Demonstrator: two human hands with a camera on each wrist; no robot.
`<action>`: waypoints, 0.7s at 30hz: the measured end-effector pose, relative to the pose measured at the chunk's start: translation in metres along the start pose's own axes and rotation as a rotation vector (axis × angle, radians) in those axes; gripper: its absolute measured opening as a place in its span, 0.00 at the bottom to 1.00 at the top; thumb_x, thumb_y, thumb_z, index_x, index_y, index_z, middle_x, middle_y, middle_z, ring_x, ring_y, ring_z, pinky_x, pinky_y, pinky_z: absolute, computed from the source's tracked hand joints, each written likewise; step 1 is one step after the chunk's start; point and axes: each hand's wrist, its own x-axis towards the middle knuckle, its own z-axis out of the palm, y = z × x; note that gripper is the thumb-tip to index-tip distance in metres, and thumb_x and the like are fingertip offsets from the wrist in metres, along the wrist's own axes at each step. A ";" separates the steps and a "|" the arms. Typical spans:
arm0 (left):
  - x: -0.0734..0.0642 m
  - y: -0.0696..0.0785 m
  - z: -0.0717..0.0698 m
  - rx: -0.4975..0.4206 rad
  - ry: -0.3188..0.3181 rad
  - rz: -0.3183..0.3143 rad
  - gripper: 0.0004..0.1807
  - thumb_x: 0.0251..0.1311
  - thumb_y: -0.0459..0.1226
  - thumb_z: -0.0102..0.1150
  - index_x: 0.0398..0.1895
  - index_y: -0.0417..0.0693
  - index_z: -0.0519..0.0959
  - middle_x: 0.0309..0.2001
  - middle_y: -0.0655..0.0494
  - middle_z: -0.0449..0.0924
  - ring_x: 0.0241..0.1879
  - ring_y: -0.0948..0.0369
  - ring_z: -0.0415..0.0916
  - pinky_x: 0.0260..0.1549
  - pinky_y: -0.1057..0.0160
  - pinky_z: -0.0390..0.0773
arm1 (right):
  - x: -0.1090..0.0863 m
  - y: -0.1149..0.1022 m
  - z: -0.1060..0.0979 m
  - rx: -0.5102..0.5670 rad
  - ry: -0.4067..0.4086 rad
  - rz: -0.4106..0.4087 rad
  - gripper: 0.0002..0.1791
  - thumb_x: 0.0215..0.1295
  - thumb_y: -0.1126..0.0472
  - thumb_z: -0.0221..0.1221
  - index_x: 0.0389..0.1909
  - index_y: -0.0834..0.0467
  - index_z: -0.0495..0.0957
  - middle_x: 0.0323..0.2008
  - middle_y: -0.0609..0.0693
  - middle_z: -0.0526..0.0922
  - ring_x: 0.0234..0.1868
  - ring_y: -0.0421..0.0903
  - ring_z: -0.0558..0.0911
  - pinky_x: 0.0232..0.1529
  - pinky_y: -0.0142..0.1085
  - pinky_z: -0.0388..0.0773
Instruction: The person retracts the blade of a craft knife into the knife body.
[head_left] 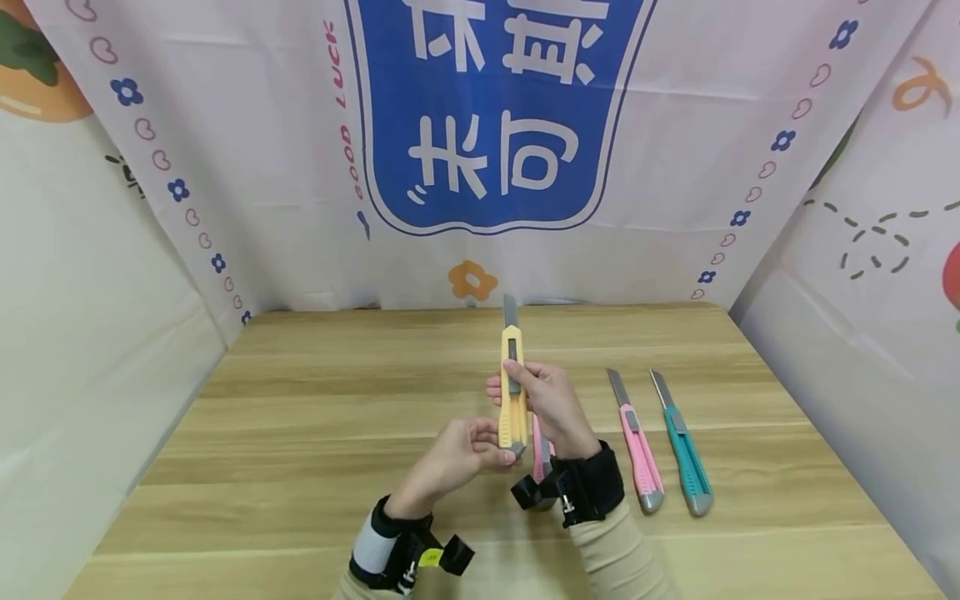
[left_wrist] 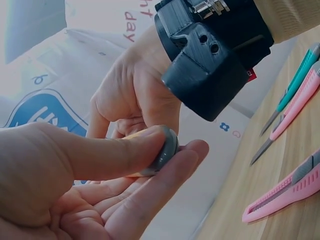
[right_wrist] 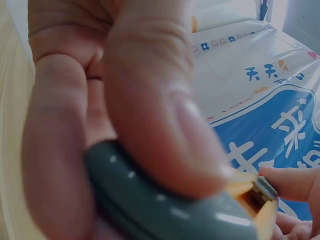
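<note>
A yellow utility knife (head_left: 512, 417) is held up over the table, grey blade pointing away and extended. My right hand (head_left: 553, 404) grips its body, thumb on the grey slider; in the right wrist view that slider (right_wrist: 265, 187) shows under the thumb. With thumb and fingers, my left hand (head_left: 457, 458) pinches the knife's grey end cap (left_wrist: 167, 150). Close up in the right wrist view, the left fingers cover part of the cap (right_wrist: 165, 200). Below the right hand lies a pink utility knife (head_left: 542, 462), partly hidden by that hand and its wrist mount.
To the right lie another pink utility knife (head_left: 640, 454) and a teal one (head_left: 688, 458), both with blades out. The wooden table (head_left: 300, 433) meets a printed white cloth (head_left: 675, 167) at the back, and white cloth hangs at both sides.
</note>
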 end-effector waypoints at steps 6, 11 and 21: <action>-0.002 0.004 -0.001 0.023 0.025 0.020 0.19 0.55 0.23 0.58 0.50 0.23 0.72 0.41 0.30 0.81 0.40 0.47 0.82 0.42 0.60 0.87 | -0.001 -0.001 0.002 0.018 0.003 0.012 0.26 0.65 0.51 0.56 0.49 0.71 0.76 0.33 0.54 0.87 0.37 0.48 0.86 0.42 0.35 0.87; -0.003 0.004 0.000 0.035 0.062 0.031 0.19 0.54 0.24 0.59 0.50 0.23 0.72 0.41 0.30 0.82 0.39 0.48 0.82 0.42 0.59 0.87 | -0.002 0.001 0.005 -0.021 0.025 0.039 0.32 0.61 0.43 0.57 0.45 0.72 0.77 0.30 0.52 0.88 0.34 0.46 0.86 0.37 0.33 0.88; -0.003 0.004 -0.003 0.047 0.056 0.041 0.18 0.55 0.24 0.59 0.50 0.24 0.73 0.40 0.31 0.82 0.39 0.47 0.82 0.43 0.58 0.86 | 0.000 0.000 0.012 -0.011 0.102 0.030 0.27 0.63 0.48 0.57 0.43 0.72 0.78 0.23 0.48 0.87 0.29 0.46 0.86 0.33 0.34 0.88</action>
